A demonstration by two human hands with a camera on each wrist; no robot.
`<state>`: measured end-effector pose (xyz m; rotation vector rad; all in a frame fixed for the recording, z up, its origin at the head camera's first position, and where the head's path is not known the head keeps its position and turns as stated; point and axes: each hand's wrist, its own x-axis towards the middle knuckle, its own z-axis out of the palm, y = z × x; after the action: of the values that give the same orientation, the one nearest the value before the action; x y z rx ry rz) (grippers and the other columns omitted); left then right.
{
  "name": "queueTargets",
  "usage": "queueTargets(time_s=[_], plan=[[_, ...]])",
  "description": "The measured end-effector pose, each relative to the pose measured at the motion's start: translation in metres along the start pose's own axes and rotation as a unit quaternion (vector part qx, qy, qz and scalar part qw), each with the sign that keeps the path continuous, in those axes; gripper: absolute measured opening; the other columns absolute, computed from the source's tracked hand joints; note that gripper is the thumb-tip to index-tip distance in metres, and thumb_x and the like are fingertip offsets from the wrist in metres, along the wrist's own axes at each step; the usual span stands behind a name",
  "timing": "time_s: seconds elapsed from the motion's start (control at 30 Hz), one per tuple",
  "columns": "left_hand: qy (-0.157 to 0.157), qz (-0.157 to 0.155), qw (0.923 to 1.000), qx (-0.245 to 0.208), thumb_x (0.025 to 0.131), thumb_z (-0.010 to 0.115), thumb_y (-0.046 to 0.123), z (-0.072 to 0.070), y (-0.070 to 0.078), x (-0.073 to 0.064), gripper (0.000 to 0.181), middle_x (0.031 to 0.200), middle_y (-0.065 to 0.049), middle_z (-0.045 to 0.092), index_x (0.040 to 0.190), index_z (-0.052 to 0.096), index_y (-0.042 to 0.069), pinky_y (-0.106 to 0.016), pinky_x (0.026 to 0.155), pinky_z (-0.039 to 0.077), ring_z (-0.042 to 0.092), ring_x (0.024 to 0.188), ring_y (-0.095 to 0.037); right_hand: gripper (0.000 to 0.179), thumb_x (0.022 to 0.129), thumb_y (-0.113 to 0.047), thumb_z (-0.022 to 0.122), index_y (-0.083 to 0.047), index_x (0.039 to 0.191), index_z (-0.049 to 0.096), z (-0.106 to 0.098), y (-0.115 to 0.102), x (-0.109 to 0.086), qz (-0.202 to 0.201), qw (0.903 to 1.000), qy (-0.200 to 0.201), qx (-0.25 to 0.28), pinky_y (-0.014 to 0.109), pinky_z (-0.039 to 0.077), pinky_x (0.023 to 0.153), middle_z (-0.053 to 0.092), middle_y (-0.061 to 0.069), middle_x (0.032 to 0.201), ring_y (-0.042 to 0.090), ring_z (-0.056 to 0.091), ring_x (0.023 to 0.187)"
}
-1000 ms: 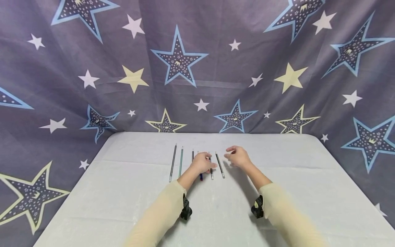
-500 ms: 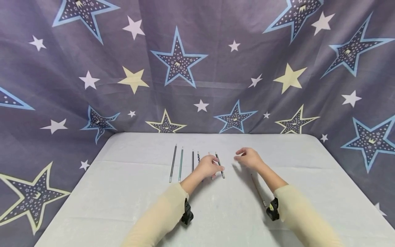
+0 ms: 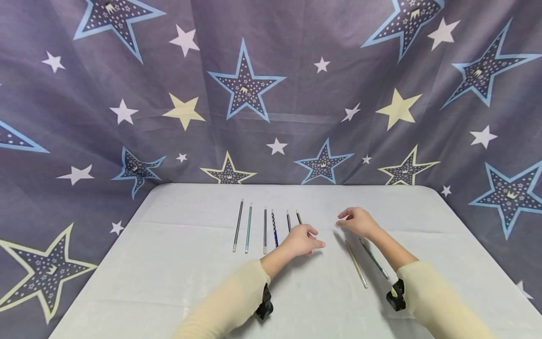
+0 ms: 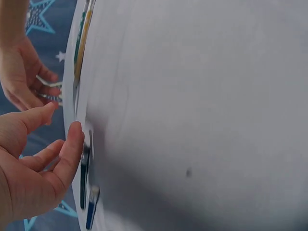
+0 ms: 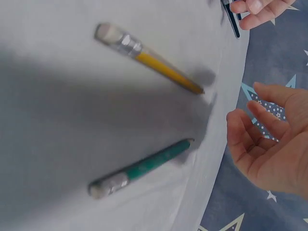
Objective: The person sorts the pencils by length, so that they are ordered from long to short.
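Observation:
My left hand hovers at the right end of a row of pencils, thumb and fingers apart, holding nothing. It hides the lower parts of two dark pencils. Left of them lie a blue patterned pencil, a dark pencil, a teal pencil and another dark pencil. Further right, my right hand hangs above the table with loosely bent fingers and nothing in them. Nearer its forearm are a yellow pencil and a green pencil, eraser ends toward me.
A white cloth covers the table. Behind it hangs a grey-purple curtain printed with stars. Small black cameras are strapped at the left wrist and right wrist.
Both hands have moved to the right, the left one passing over the pencils at the row's right end. The yellow pencil and then the green one have come into view beside the right forearm.

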<state>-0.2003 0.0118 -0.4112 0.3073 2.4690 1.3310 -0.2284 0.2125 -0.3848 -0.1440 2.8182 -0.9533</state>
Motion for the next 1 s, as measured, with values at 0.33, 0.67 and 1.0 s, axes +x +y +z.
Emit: queueTargets(time_s=[0.33, 0.67, 1.0], plan=[[-0.011, 0.014, 0.9998, 0.008, 0.077, 0.075, 0.023, 0.029, 0.016, -0.007, 0.039, 0.075, -0.002, 0.066, 0.107, 0.062, 0.002, -0.018, 0.05, 0.046, 0.065, 0.055, -0.021, 0.035, 0.086, -0.016, 0.063, 0.008, 0.111, 0.06, -0.009, 0.022, -0.018, -0.019, 0.9993, -0.032, 0.005, 0.028, 0.05, 0.051, 0.062, 0.013, 0.083, 0.017, 0.055, 0.059], [-0.008, 0.003, 0.9996, 0.029, 0.077, 0.075, 0.023, 0.052, 0.033, -0.013, 0.033, 0.065, 0.001, 0.063, 0.102, 0.065, 0.004, -0.017, 0.05, 0.044, 0.064, 0.052, -0.02, 0.032, 0.082, -0.017, 0.067, 0.006, 0.106, 0.062, -0.018, 0.039, -0.032, -0.035, 0.9979, -0.043, -0.033, 0.026, 0.047, 0.057, 0.064, 0.011, 0.083, 0.014, 0.054, 0.068], [0.02, 0.014, 0.9989, 0.039, 0.074, 0.077, 0.021, 0.07, 0.035, -0.009, 0.032, 0.064, 0.005, 0.059, 0.099, 0.066, 0.005, -0.015, 0.045, 0.04, 0.049, 0.044, -0.005, 0.032, 0.081, -0.015, 0.069, 0.005, 0.105, 0.062, -0.021, 0.048, -0.038, -0.015, 0.9978, -0.063, -0.01, 0.027, 0.048, 0.052, 0.061, 0.006, 0.075, 0.015, 0.054, 0.062]])
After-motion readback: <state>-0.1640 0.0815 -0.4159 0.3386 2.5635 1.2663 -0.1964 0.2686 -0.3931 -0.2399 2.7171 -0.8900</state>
